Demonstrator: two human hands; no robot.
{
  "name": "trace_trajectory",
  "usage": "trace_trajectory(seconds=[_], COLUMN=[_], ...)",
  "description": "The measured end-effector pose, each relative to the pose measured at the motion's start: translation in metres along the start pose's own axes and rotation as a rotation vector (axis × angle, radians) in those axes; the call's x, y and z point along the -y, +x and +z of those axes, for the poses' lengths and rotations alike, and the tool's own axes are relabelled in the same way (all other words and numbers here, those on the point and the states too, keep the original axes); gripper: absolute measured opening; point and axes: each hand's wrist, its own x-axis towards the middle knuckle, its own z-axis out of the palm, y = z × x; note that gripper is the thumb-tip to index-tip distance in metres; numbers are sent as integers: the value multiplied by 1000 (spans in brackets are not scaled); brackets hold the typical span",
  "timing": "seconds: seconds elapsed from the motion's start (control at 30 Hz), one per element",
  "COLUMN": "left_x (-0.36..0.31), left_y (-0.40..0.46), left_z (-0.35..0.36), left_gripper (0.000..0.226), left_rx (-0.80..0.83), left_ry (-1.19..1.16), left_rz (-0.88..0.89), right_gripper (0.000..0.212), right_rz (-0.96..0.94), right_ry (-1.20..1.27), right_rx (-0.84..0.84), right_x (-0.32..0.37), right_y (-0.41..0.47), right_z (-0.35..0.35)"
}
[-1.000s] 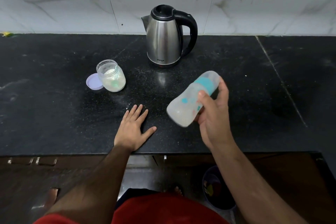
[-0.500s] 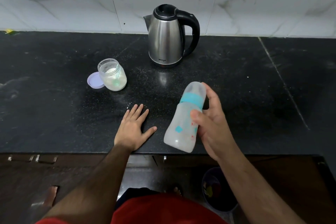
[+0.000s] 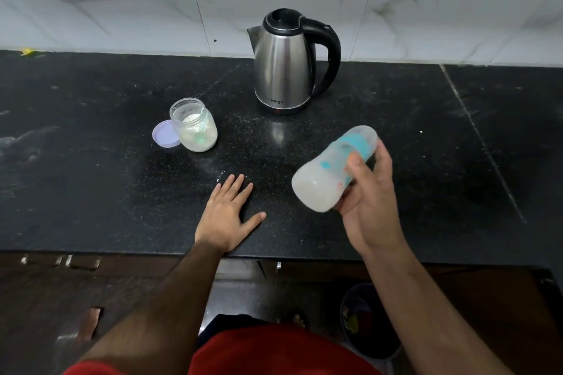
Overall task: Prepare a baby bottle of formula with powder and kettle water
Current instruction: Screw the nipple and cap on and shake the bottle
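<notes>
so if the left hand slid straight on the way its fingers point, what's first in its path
Probably nothing close: the left hand lies flat on the counter, fingers aimed between jar and kettle. The kettle looks nearest that line, though depth is unclear.

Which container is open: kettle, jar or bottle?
The jar: its lid lies beside it. The kettle is lidded, and the bottle is capped.

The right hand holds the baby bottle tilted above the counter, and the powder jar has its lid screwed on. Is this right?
Not quite. In the head view the powder jar is open; its purple lid lies beside it on the counter. The right hand does hold the baby bottle tilted.
</notes>
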Motion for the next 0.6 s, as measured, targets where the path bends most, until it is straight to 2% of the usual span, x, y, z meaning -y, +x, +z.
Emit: trace_trajectory(seconds=[0.2, 0.37, 0.43, 0.53, 0.6], left_x=[1, 0, 0, 1, 1], left_y=[0, 1, 1, 1, 1], left_z=[0, 0, 0, 0, 0], left_gripper=[88, 83, 85, 88, 88], left_rx=[16, -8, -10, 3, 2], left_ry=[-11, 4, 4, -10, -3], left_rz=[1, -3, 0, 3, 7], right_gripper=[73, 65, 66, 79, 78], right_rz=[91, -18, 1, 84, 46], right_ry=[-135, -7, -65, -161, -133], right_rx=[153, -33, 21, 190, 180], right_x=[-9, 0, -3, -6, -4], right_y=[-12, 1, -2, -11, -10], right_z=[4, 2, 2, 5, 5])
